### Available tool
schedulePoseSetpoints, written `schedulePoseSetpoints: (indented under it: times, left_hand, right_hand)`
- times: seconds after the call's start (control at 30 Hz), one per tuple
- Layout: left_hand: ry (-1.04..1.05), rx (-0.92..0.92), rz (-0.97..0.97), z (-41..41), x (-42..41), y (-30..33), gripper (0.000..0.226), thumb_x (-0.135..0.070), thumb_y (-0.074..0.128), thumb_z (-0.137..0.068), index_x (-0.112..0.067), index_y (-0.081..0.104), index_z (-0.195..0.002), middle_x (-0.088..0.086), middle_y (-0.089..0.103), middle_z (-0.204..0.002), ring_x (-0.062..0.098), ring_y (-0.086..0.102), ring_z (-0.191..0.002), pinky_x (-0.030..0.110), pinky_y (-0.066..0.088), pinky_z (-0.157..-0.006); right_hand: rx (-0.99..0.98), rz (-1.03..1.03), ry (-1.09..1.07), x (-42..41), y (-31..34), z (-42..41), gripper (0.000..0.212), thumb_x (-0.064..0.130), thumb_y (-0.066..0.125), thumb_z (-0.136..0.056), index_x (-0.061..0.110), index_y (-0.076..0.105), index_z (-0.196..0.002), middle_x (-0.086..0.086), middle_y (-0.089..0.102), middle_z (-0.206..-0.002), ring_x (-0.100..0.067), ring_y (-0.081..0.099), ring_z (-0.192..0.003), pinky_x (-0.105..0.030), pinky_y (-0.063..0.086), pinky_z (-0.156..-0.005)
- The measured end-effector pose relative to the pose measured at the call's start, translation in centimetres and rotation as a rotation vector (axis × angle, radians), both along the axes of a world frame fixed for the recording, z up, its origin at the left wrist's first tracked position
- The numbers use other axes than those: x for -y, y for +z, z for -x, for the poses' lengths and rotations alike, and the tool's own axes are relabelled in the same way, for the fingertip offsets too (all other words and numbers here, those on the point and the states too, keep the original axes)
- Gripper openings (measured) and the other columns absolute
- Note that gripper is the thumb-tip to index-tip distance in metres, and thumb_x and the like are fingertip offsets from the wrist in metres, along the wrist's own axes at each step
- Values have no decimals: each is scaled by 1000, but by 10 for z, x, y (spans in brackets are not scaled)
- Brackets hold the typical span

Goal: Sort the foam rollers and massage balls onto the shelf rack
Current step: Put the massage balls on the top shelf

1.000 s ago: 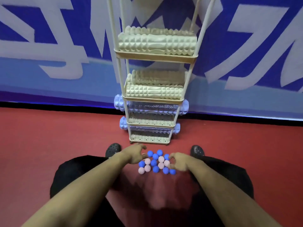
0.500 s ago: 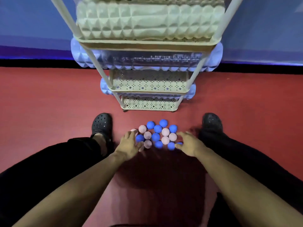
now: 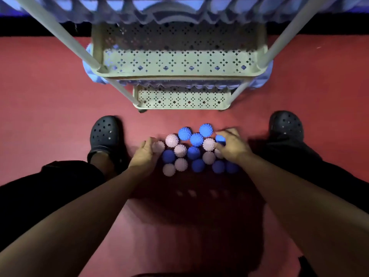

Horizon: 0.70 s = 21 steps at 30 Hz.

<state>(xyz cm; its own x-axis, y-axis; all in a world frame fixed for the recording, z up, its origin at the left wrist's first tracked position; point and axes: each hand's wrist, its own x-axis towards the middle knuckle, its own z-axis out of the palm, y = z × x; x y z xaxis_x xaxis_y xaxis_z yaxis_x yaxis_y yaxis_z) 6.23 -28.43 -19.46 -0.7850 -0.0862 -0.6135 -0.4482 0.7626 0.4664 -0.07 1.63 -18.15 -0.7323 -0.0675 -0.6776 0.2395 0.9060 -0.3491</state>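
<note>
Several spiky massage balls, blue [image 3: 196, 139] and pale pink [image 3: 180, 150], lie clustered on the red floor in front of the cream shelf rack [image 3: 179, 65]. My left hand [image 3: 144, 154] curls round a pink ball [image 3: 158, 146] at the cluster's left edge. At the right edge, my right hand [image 3: 232, 145] curls over a blue ball [image 3: 220, 139], covering a pink one beneath. Blue foam rollers [image 3: 171, 11] lie on the rack's lower shelves, their ends sticking out at the sides.
My two feet in black clogs [image 3: 104, 134] [image 3: 285, 124] stand either side of the balls. The rack's slanted posts [image 3: 60, 35] and perforated shelf fronts are close ahead. Red floor stretches left and right; a dark wall base runs behind the rack.
My head has dropped lower and closer, so the rack's upper shelves left view. Both hands closed in on the cluster's edges, the left on a pink ball, the right on a blue one.
</note>
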Motion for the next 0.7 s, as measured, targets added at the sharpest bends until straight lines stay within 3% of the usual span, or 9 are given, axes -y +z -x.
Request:
schedulePoseSetpoints:
  times: [0.2,0.33,0.4,0.47,0.53,0.6,0.63,0.7]
  left_hand:
    - [102,-35,-29,11,-5,-11,24,-32,61,-94,-20,47,-110,3,60,-104,27,60,-92,30,37,-74]
    - [138,-126,-99,8,-1,-16,33,-28,64,-91,-20,47,-119,4,56,-118,19,57,-101,37,46,-93]
    - [195,-148,-160,8,0,-15,40,-22,69,-89,-21,49,-124,6,48,-122,12,52,-103,33,43,-103]
    - [283,-95,-222,11,1,-10,38,-18,69,-91,-31,53,-123,6,44,-120,11,52,-97,26,42,-103]
    - [422,-45,-314,18,0,0,25,-14,61,-96,-28,59,-117,10,48,-116,11,53,-90,18,48,-89]
    - [584,-38,-449,25,-4,13,17,-3,46,-99,-14,59,-103,11,56,-94,16,51,-77,10,46,-59]
    - [629,-40,-491,28,-5,18,21,2,40,-98,-12,55,-93,9,54,-80,16,47,-67,12,42,-50]
    - [633,-35,-501,32,-3,18,23,1,38,-95,-14,49,-81,4,49,-65,15,40,-56,21,38,-46]
  right_hand:
    - [-93,9,-114,5,-16,10,29,22,67,-89,26,61,-118,-2,48,-131,-27,57,-113,-32,41,-95]
    - [-186,36,-158,1,-15,1,25,20,63,-89,23,58,-113,-2,51,-122,-32,58,-105,-38,45,-88]
    - [-215,51,-167,-2,-12,-3,30,26,62,-92,27,56,-121,-3,49,-125,-35,59,-104,-41,47,-88]
    - [-231,74,-212,-3,-9,-4,35,34,62,-94,28,55,-128,-6,47,-128,-35,59,-107,-40,46,-92]
    - [-230,74,-282,-3,-9,-5,36,36,64,-93,25,59,-127,-8,43,-130,-33,59,-110,-37,44,-98]
    - [-222,54,-299,-5,-8,-6,30,31,66,-89,19,64,-117,-8,42,-129,-31,61,-108,-34,45,-99]
    - [-219,49,-281,-6,-8,-7,26,26,66,-87,17,65,-111,-6,44,-127,-30,61,-104,-35,47,-97]
    - [-216,55,-202,-9,-6,-9,21,17,61,-83,16,64,-104,-5,51,-121,-30,61,-103,-36,47,-95]
